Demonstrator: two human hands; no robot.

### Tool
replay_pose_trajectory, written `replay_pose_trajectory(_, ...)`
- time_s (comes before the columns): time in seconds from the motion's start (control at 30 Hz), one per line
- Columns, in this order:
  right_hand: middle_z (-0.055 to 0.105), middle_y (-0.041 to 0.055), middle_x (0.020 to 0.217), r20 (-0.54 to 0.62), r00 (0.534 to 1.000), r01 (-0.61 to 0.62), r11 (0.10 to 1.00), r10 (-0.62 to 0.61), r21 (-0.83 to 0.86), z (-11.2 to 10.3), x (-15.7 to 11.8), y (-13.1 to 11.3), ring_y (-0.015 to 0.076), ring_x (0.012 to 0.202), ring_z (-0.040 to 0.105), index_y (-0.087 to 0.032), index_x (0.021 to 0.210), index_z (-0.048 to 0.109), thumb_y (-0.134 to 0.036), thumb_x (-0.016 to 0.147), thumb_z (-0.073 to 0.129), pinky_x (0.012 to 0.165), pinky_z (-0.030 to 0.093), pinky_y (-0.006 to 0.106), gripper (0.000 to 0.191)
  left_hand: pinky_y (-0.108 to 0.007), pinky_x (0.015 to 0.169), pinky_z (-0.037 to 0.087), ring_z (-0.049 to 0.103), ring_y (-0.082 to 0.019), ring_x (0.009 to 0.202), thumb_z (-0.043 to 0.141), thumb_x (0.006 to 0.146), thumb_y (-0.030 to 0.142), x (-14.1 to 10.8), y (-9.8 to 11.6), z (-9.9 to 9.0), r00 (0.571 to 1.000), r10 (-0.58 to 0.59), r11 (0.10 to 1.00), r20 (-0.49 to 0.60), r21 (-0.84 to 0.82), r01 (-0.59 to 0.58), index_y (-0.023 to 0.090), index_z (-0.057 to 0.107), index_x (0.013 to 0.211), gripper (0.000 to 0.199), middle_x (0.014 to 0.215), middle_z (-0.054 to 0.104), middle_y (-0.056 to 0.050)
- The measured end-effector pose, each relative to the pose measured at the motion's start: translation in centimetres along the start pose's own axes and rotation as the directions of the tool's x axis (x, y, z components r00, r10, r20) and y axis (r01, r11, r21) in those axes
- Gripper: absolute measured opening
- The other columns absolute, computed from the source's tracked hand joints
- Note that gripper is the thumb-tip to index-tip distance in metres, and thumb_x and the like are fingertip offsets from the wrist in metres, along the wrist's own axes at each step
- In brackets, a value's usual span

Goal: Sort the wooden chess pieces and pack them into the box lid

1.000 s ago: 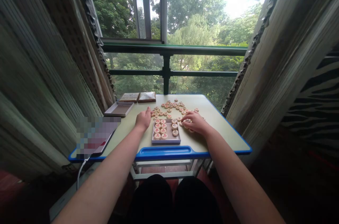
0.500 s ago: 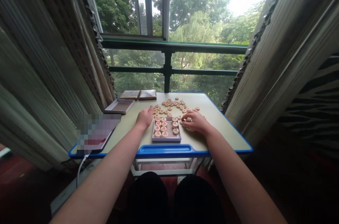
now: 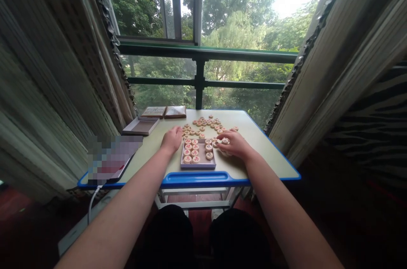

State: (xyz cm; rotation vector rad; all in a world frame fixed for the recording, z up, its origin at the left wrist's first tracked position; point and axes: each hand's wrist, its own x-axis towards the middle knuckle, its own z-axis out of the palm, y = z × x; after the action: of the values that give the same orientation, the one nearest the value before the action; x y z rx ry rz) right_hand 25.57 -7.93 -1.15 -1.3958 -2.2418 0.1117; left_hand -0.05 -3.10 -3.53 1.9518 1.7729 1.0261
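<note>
A shallow lidless box holds round wooden Chinese chess pieces. Two columns of red-marked pieces fill its left side, and a short column of dark-marked pieces stands along its right wall. My left hand rests on the table just left of the box, its fingers loosely extended beside loose pieces and partly hidden. Right of the box, my right hand curves over several loose pieces. Its thumb and fingers are apart, with a piece visible between them. The palm hides some pieces.
More chess pieces lie scattered behind the box. At the back left are an empty box part and two flat cases. A blurred-out device with a white cable sits at the left edge. A railing stands behind the table.
The view has shifted slightly, moving the whole scene a little left and up. My right hand's fingers have spread a little over the pieces; my left hand stays beside the box.
</note>
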Motion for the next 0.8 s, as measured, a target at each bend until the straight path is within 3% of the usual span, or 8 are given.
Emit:
replay_pose_trajectory(0.3, 0.066, 0.0038, 0.091, -0.003, 1.000, 0.016, 0.994, -0.017, -0.111, 0.5, -0.1, -0.6, 0.0230, 0.090, 0.046, -0.025, 0.087, 0.069, -0.043, 0.071, 0.062, 0.084, 0.031, 0.037, 0.025, -0.031, 0.078, 0.043, 0.058, -0.023, 0.092, 0.025, 0.089, 0.037, 0.2, 0.1, 0.2, 0.998, 0.045, 0.992, 0.047, 0.119, -0.051, 0.015, 0.063, 0.094, 0.044, 0.098, 0.066, -0.012)
replay_pose_trajectory(0.5, 0.068, 0.0026, 0.086, -0.009, 1.000, 0.017, 0.997, -0.018, -0.072, 0.8, 0.0, -0.2, 0.0214, 0.086, 0.047, -0.024, 0.085, 0.068, -0.033, 0.074, 0.060, 0.083, 0.032, 0.036, 0.016, -0.027, 0.078, 0.042, 0.058, -0.022, 0.091, 0.028, 0.088, 0.038, 0.3, -0.2, 0.3, 0.996, 0.071, 0.985, 0.047, 0.155, -0.077, 0.015, 0.068, 0.087, 0.046, 0.097, 0.067, -0.011)
replay_pose_trajectory(0.63, 0.068, 0.0020, 0.089, -0.011, 1.000, 0.017, 0.997, -0.018, -0.080, 0.9, 0.0, 0.1, 0.0220, 0.089, 0.047, -0.024, 0.087, 0.068, -0.026, 0.072, 0.060, 0.084, 0.032, 0.036, 0.018, -0.026, 0.073, 0.041, 0.059, -0.021, 0.086, 0.031, 0.086, 0.040, 0.2, -0.2, 0.2, 0.997, 0.074, 0.986, 0.034, 0.147, -0.078, 0.015, 0.069, 0.083, 0.045, 0.093, 0.068, -0.011)
replay_pose_trajectory(0.8, 0.068, 0.0038, 0.087, -0.029, 1.000, -0.012, 0.995, 0.009, -0.100, 0.9, 0.2, -0.2, 0.0216, 0.085, 0.048, -0.021, 0.086, 0.068, -0.036, 0.072, 0.061, 0.081, 0.035, 0.035, 0.022, -0.027, 0.061, 0.039, 0.059, -0.021, 0.072, 0.034, 0.084, 0.043, -0.2, 0.3, -0.2, 0.999, 0.008, 0.992, 0.037, 0.124, -0.013, 0.015, 0.069, 0.078, 0.045, 0.079, 0.069, -0.010)
